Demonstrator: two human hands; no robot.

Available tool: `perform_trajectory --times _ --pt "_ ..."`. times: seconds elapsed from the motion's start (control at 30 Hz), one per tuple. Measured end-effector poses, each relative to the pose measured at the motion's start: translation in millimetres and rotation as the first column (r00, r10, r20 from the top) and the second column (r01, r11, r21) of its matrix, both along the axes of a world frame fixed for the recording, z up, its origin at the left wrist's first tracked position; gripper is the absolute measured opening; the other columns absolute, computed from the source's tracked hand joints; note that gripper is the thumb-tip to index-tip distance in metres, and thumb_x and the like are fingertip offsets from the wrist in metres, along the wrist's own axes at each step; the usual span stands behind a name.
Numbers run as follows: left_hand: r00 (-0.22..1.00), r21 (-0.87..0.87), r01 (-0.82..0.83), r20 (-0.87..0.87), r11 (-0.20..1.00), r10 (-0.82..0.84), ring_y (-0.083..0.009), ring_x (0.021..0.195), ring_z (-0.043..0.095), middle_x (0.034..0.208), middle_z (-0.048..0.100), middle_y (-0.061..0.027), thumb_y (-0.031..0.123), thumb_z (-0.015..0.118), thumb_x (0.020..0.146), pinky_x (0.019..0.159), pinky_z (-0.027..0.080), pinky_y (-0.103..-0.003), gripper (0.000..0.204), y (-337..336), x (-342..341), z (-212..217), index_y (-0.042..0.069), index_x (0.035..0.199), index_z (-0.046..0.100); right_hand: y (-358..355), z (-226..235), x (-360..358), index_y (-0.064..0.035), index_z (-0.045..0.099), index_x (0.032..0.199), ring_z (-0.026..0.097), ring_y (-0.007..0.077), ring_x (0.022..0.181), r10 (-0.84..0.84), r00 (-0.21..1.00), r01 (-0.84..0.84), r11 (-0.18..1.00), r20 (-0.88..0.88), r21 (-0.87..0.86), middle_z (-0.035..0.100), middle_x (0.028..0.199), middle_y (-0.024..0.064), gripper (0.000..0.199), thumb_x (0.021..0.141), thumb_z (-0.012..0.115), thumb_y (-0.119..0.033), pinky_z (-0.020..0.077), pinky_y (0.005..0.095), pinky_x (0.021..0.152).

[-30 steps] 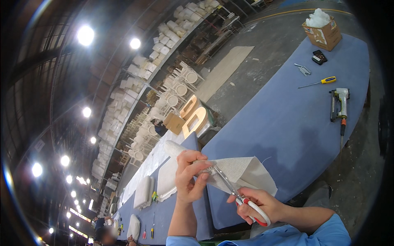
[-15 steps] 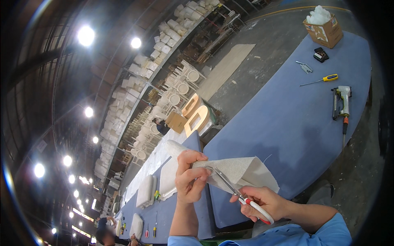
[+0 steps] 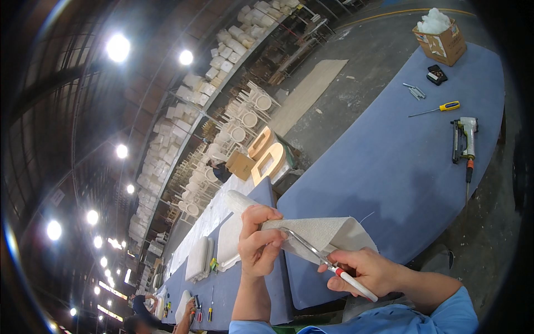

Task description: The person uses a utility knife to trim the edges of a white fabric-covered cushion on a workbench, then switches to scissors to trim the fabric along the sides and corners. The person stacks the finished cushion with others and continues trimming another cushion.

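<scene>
My left hand [image 3: 257, 242] is closed on a piece of off-white woven fabric [image 3: 325, 229], pinching it between thumb and fingers. A pale rounded end [image 3: 236, 200] of the held piece sticks out past my knuckles. The fabric's loose part hangs to the right, with a stray thread at its edge. In my right hand [image 3: 364, 270] is a pair of scissors [image 3: 357, 285] with red and white handles. Their metal blades reach the fabric close to my left fingertips; the tips are partly hidden there. The scissor handles look pressed together.
On the blue table [image 3: 356, 172] lie a staple gun [image 3: 466, 139], a yellow screwdriver [image 3: 449, 106], staple strips [image 3: 414, 91] and a small black box [image 3: 436, 74]. A carton [image 3: 441, 44] of white stuffing stands at its far end. Folded off-white pads [image 3: 199, 259] lie left, near a co-worker's arm [image 3: 183, 323].
The scissor handles have come together as my right hand squeezed. My left hand keeps its hold on the fabric. At lower left, the co-worker's hand has moved onto a white pad.
</scene>
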State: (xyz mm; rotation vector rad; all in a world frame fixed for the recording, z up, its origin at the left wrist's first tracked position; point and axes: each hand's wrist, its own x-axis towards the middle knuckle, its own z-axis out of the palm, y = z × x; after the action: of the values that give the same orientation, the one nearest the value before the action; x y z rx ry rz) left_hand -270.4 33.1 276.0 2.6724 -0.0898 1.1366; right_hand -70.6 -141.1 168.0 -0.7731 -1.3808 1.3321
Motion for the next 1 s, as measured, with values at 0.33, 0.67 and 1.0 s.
perform_trajectory --times 0.33,0.67,1.0 --pt "1.000 0.011 -0.008 -0.013 1.000 0.008 -0.0335 0.109 0.058 0.117 0.064 -0.0195 0.011 0.067 0.089 0.095 0.043 -0.048 0.009 -1 -3 1 0.005 0.095 0.070 -3 10 -3 -0.0029 0.065 0.120 0.061 0.0165 0.067 -0.110 0.986 0.103 0.993 0.122 0.060 0.062 0.073 0.0065 0.046 0.100 0.073 -0.043 0.0481 0.0318 0.066" --pt "1.000 0.001 -0.007 -0.030 1.000 0.007 -0.0339 0.110 0.057 0.120 0.063 -0.0190 0.012 0.069 0.089 0.097 0.043 -0.048 0.010 3 -3 2 0.005 0.096 0.072 24 -24 -23 -0.0028 0.065 0.123 0.061 0.0162 0.058 -0.545 0.838 0.442 0.715 0.035 0.542 0.062 0.072 0.0041 0.041 0.099 0.076 -0.034 0.0480 0.0340 0.057" --pt "1.000 -0.002 -0.006 -0.001 1.000 0.006 -0.0342 0.112 0.058 0.120 0.064 -0.0201 0.015 0.070 0.091 0.098 0.043 -0.048 0.011 5 0 -4 0.005 0.095 0.071 9 -13 0 -0.0035 0.066 0.126 0.049 0.0066 0.066 -0.112 0.994 0.111 0.986 0.002 0.128 0.054 0.072 -0.0031 0.044 0.100 0.074 -0.037 0.0410 0.0264 0.064"
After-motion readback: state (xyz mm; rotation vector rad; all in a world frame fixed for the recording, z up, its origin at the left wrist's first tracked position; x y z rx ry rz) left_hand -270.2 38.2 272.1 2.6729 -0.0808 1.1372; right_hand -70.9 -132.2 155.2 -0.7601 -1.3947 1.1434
